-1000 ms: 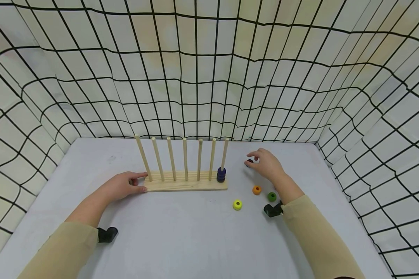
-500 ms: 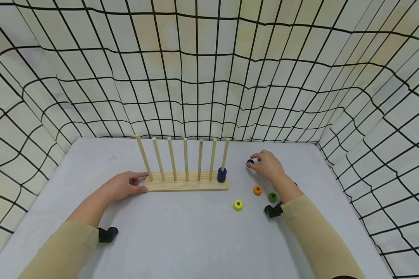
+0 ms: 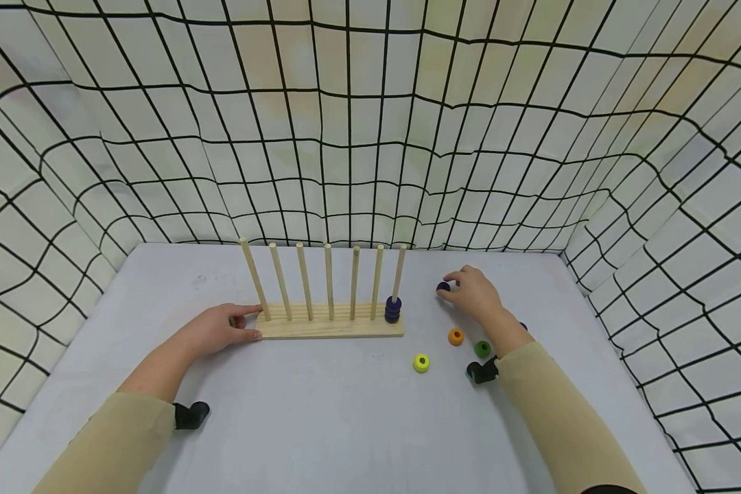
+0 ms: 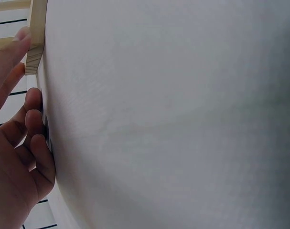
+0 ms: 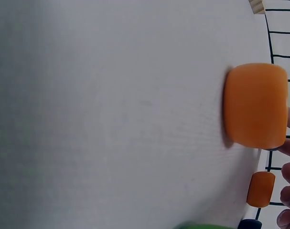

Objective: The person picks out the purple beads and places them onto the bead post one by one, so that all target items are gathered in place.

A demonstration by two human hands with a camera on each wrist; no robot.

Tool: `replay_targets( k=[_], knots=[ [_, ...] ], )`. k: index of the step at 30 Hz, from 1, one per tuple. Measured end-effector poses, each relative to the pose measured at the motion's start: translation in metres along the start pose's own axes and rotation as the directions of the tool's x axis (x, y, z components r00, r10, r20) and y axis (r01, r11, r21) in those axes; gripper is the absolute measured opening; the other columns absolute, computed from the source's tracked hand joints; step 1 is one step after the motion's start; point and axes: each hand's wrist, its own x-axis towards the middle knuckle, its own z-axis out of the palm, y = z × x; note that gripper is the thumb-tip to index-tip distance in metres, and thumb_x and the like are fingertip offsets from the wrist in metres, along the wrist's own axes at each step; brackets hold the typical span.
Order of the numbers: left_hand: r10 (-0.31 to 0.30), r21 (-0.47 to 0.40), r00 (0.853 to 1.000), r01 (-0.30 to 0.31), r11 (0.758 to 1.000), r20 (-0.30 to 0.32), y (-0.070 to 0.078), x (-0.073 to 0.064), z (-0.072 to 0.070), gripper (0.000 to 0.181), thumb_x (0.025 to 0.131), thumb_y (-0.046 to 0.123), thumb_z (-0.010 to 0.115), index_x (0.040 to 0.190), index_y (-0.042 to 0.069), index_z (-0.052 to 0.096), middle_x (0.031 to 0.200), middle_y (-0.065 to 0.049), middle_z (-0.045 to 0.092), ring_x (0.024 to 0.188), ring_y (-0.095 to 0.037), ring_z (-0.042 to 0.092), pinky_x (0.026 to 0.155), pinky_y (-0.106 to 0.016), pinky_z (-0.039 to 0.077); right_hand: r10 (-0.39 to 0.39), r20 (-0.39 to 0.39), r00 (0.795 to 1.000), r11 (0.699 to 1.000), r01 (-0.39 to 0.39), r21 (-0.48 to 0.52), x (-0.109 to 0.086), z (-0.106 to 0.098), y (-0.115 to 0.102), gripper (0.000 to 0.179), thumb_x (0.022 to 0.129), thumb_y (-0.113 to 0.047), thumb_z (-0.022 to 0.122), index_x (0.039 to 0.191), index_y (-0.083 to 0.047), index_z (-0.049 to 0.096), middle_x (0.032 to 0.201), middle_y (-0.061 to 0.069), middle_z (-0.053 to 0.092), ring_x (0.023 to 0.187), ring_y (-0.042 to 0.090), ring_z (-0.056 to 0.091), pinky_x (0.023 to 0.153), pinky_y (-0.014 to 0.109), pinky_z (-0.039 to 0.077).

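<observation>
My left hand (image 3: pixel 225 326) grips the left end of a wooden peg rack (image 3: pixel 321 331), its thumb (image 4: pixel 21 37) on the near edge. Several upright pegs stand on the rack. Dark blue beads (image 3: pixel 392 310) are stacked low on its rightmost peg. To the right of the rack, my right hand (image 3: pixel 471 293) pinches a dark blue bead (image 3: pixel 443 288) between thumb and index finger, at table level. In the right wrist view, an orange bead (image 5: pixel 256 106) hides much of this pinch; the other fingers (image 5: pixel 289 196) are loosely curled.
Near the right hand lie an orange bead (image 3: pixel 455 337), a green bead (image 3: pixel 482 349) and a yellow bead (image 3: pixel 421 363). Another blue bead (image 3: pixel 523 326) peeks out behind the forearm. A second orange bead (image 5: pixel 261 189) shows in the right wrist view. Black netting (image 3: pixel 370 144) borders the table (image 3: pixel 321 418).
My right hand has closed slightly around the dark blue bead and shifted very little. A blue bead now shows beside the right forearm. The left hand and rack stay put.
</observation>
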Motion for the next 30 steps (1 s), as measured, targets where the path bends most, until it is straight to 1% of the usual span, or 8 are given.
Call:
replay_targets(
  k=[6,10,20,30],
  knots=[
    [-0.005,-0.001,1.000,0.005,1.000,0.000,0.0016,-0.0006,-0.0001,0.070,0.087,0.042,0.076,0.144,0.007,0.052,0.090,-0.005,0.053,0.077,-0.019,0.046,0.065,-0.034,0.038,0.014,0.012,1.000,1.000,-0.014,-0.003,-0.0012,0.0007,0.0010,0.046,0.092,-0.040,0.069,0.129,-0.011,0.067,0.121,0.014,0.056,0.111,0.031,0.053,0.094,0.048,0.045],
    [-0.013,-0.007,1.000,0.013,1.000,-0.002,0.0021,-0.0011,0.0001,0.070,0.087,0.041,0.076,0.144,0.007,0.052,0.089,-0.005,0.053,0.077,-0.019,0.046,0.065,-0.034,0.038,0.020,0.014,1.000,1.000,-0.020,-0.005,-0.0001,0.0020,0.0020,0.047,0.092,-0.039,0.069,0.129,-0.010,0.066,0.124,0.014,0.056,0.114,0.032,0.052,0.096,0.049,0.044],
    [-0.018,0.003,1.000,0.018,1.000,-0.002,0.0029,-0.0017,0.0002,0.070,0.087,0.041,0.076,0.144,0.007,0.052,0.090,-0.005,0.052,0.077,-0.020,0.046,0.065,-0.034,0.038,0.011,0.018,1.000,1.000,-0.011,-0.014,-0.0016,0.0014,0.0029,0.046,0.093,-0.038,0.069,0.130,-0.011,0.066,0.117,0.013,0.056,0.103,0.029,0.053,0.087,0.046,0.046],
    [-0.018,-0.004,1.000,0.018,1.000,-0.001,0.0022,-0.0011,0.0006,0.071,0.087,0.042,0.075,0.144,0.007,0.052,0.090,-0.005,0.053,0.077,-0.019,0.046,0.064,-0.034,0.038,0.002,0.009,1.000,1.000,-0.002,-0.022,-0.0022,0.0000,0.0046,0.046,0.093,-0.038,0.069,0.131,-0.012,0.066,0.114,0.013,0.055,0.099,0.028,0.052,0.085,0.044,0.046]
  ],
)
